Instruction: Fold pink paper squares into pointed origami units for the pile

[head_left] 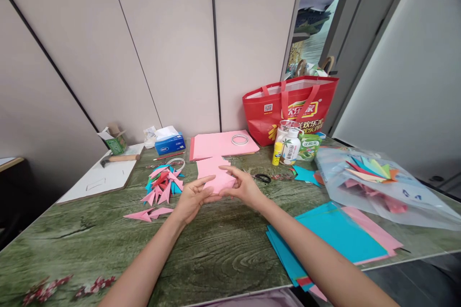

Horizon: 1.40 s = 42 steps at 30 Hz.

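Both my hands meet over the middle of the green table [216, 249] on a small piece of pink paper [222, 183]. My left hand [192, 197] pinches its near left edge with thumb and fingers closed. My right hand [243, 186] holds the right side, fingers curled over the top. More pink paper [209, 165] lies just behind them. A heap of folded pink, red and teal paper shapes [163, 183] lies to the left, with two flat pink folded pieces [147, 214] nearer me.
A pink sheet stack [219, 145] with a tape ring [239, 139], a tissue box [169, 143], a hammer [120, 158] on a white board, scissors [262, 178], a glue stick [276, 153], bottles [290, 146], a red bag [290, 105], a plastic bag of paper [378, 180], teal and pink sheets [334, 240].
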### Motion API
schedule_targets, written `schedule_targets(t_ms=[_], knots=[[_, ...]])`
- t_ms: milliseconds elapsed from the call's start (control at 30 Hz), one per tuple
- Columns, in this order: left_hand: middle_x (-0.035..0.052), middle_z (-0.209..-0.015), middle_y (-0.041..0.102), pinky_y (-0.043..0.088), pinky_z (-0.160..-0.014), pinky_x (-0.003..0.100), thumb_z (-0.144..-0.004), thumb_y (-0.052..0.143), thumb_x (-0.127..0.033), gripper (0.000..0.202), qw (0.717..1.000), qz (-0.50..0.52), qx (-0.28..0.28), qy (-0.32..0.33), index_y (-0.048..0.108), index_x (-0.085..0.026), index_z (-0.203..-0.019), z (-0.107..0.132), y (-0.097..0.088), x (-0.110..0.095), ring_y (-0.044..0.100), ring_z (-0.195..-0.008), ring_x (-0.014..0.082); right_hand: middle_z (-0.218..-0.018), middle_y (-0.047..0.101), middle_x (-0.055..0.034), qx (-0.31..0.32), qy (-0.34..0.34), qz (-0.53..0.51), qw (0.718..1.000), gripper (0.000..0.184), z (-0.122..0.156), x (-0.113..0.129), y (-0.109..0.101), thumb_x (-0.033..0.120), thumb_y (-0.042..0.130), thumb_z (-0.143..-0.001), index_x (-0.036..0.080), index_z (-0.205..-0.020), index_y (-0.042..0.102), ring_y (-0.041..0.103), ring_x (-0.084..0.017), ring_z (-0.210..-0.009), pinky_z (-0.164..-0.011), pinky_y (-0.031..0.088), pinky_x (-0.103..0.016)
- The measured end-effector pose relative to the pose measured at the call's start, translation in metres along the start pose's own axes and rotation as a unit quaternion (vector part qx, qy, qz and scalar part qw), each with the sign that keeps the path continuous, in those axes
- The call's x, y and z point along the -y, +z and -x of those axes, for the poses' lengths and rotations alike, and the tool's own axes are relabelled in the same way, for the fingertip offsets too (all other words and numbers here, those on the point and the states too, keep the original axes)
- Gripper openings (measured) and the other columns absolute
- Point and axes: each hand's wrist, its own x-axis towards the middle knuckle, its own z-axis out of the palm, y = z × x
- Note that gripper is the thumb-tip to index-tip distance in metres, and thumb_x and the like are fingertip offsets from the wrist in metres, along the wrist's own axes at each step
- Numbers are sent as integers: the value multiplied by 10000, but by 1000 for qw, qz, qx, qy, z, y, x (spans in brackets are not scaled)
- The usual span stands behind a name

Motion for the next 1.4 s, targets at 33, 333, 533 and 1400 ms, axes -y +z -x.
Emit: schedule_targets(t_ms=[33, 333, 533, 1400], knots=[[55, -760, 703, 508, -754, 375, -616, 704, -192, 452, 1000, -6, -4, 5, 591, -115, -1047, 0, 1, 0, 655, -704, 196, -1064, 544, -69, -5, 8, -6, 1000, 707, 0, -1, 0, 300, 736, -550, 252, -1192, 444, 472, -49, -458, -430, 405, -196], [55, -838, 684, 530, -619, 328, -572, 705, -190, 623, 990, -128, -44, 31, 498, -138, -1157, -6, -3, -5, 645, -576, 167, -856, 615, -36, 127, 70, -153, 978, 711, -2, -3, -3, 216, 729, -558, 185, -1186, 396, 583, -137, -751, -654, 459, -247], [-4, -662, 673, 520, -655, 329, -574, 704, -175, 786, 993, -82, -77, 47, 338, -146, -1269, -4, 2, -7, 635, -596, 147, -864, 620, -42, 84, 92, -166, 978, 781, 0, -5, 4, 170, 740, -505, 190, -1188, 362, 593, -125, -688, -611, 485, -247], [8, -526, 608, 534, -512, 308, -635, 651, -390, 291, 993, -109, -26, -29, 617, -101, -646, -2, 6, 7, 565, -468, 121, -650, 577, -13, -128, 22, 6, 992, 260, 1, -6, 12, 305, 642, -638, 152, -848, 630, 503, -115, -568, -506, 421, -221]])
